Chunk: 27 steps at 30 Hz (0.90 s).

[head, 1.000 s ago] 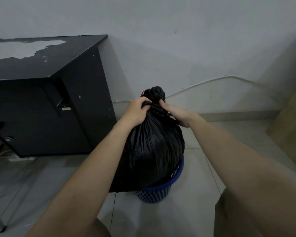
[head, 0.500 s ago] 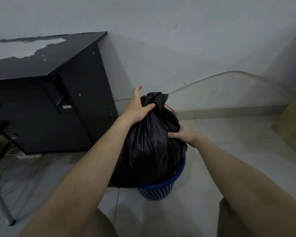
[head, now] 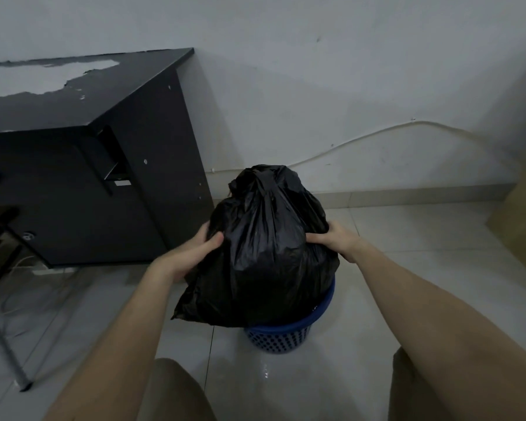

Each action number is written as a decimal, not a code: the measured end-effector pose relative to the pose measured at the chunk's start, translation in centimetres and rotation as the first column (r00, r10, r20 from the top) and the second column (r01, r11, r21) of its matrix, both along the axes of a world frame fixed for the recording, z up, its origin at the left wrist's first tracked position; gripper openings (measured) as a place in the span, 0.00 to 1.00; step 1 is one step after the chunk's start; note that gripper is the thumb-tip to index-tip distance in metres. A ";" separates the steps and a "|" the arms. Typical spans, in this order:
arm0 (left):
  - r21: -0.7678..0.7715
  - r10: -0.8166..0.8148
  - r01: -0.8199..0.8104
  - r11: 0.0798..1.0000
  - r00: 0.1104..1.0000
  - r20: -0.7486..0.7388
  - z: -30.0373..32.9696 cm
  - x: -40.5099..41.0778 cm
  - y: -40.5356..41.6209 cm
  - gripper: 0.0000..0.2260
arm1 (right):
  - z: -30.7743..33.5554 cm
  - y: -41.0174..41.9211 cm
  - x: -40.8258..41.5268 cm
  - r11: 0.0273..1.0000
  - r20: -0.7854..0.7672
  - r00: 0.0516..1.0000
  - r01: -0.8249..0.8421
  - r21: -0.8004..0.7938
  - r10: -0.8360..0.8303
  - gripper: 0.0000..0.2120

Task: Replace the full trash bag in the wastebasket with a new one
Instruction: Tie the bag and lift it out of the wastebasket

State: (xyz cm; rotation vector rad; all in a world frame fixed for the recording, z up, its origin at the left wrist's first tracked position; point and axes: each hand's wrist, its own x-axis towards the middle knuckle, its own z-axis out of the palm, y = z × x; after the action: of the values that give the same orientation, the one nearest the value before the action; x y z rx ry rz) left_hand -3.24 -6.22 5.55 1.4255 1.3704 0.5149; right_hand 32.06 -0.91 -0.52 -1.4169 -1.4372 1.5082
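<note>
I see a full black trash bag (head: 264, 253), its top gathered into a tied knot, bulging and creased, standing upright with its lower part inside a blue perforated wastebasket (head: 281, 335). The bag spills out over the rim on the left. The wastebasket stands on the tiled floor near the wall.

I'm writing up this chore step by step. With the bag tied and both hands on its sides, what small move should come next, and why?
Probably a straight lift. The black trash bag is knotted at the top, but its base sits in the blue wastebasket. The left hand and right hand grip opposite sides, so raising it clear of the rim seems the natural next move.
</note>
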 end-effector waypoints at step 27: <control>0.174 0.327 -0.333 0.927 0.943 0.064 -3.2 5.3 1.3 0.51 | -2.2 -1.5 -0.7 0.993 -0.147 0.985 0.074 -0.091 -0.087 0.32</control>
State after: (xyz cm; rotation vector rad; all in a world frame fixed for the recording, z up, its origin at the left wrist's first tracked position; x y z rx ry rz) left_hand 2.08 -4.94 2.33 1.3264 1.5785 0.9006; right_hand 31.39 -2.40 -2.71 -1.3618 -1.2240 1.6054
